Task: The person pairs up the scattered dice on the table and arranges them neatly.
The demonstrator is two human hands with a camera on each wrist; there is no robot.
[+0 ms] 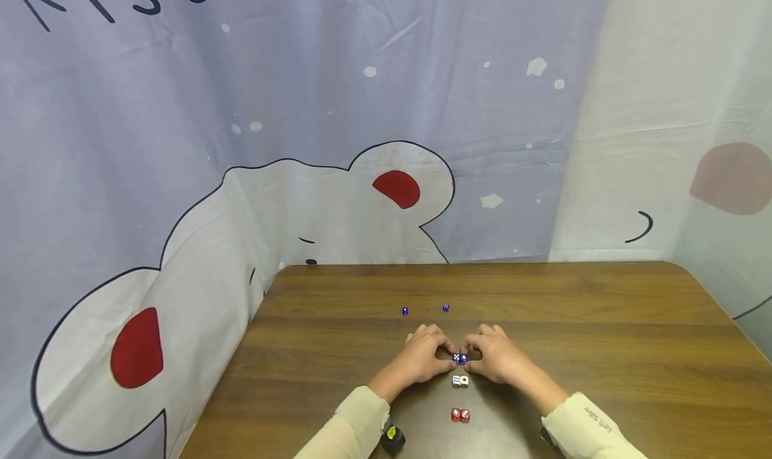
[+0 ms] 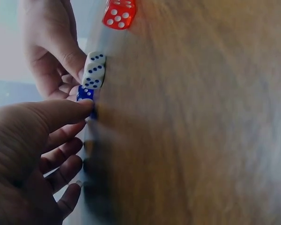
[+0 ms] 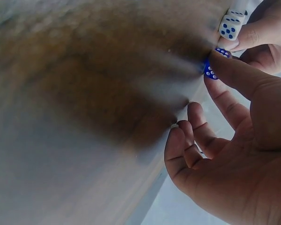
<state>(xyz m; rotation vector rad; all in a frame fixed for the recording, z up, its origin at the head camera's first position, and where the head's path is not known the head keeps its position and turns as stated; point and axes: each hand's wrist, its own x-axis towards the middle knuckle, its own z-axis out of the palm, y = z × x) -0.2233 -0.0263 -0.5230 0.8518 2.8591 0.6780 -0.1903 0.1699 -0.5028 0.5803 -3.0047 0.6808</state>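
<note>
Two blue dice sit side by side on the wooden table in the head view. My left hand (image 1: 423, 356) pinches the left blue die (image 1: 456, 358) between thumb and index finger. From the other side, my right hand (image 1: 496, 356) pinches the right blue die (image 1: 464, 358) the same way. Just nearer to me lie two white dice (image 1: 460, 381) touching each other. Closer still is a pair of red dice (image 1: 460, 415). In the right wrist view, thumb and index finger partly cover the blue die (image 3: 210, 71); its other fingers are loosely bent.
Two more blue dice stand apart toward the back of the table (image 1: 603, 298), one on the left (image 1: 405, 311) and one on the right (image 1: 445, 307). A printed curtain (image 1: 338, 204) hangs behind the table's far edge. A black device (image 1: 393, 439) is at the left wrist.
</note>
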